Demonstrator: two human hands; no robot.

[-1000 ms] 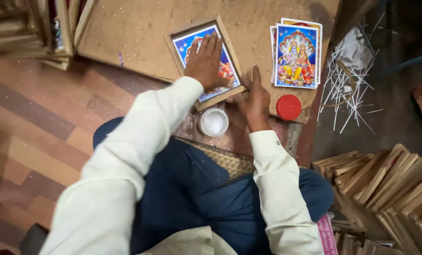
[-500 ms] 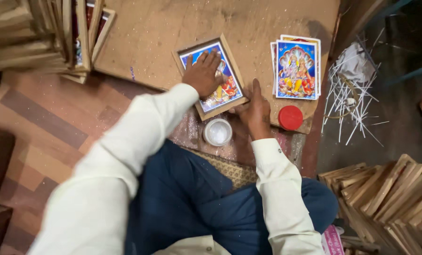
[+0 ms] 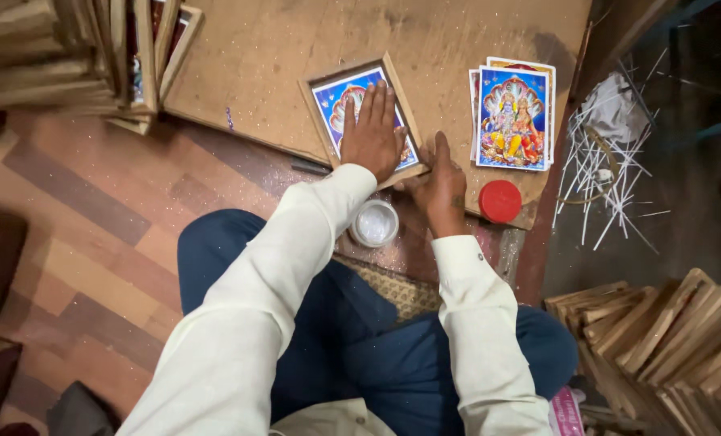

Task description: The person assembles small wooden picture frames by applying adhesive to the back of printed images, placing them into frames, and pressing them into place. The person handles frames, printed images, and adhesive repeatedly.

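Left hand (image 3: 370,133): flat, fingers spread, pressing the print into the wooden frame (image 3: 363,119).
Right hand (image 3: 440,184): fingers braced against the frame's lower corner, steadying it.
Spare prints (image 3: 512,113): stacked beside, within reach.

Red lid (image 3: 500,200), white round tub (image 3: 374,223), stacked wooden frames (image 3: 667,339), scattered white sticks (image 3: 611,173)

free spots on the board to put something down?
Bare board lies beyond and left of the framed picture, toward the stacked frames. Crowded near edge: left hand flat on the picture, right hand at its corner, print stack, red lid, white jar.
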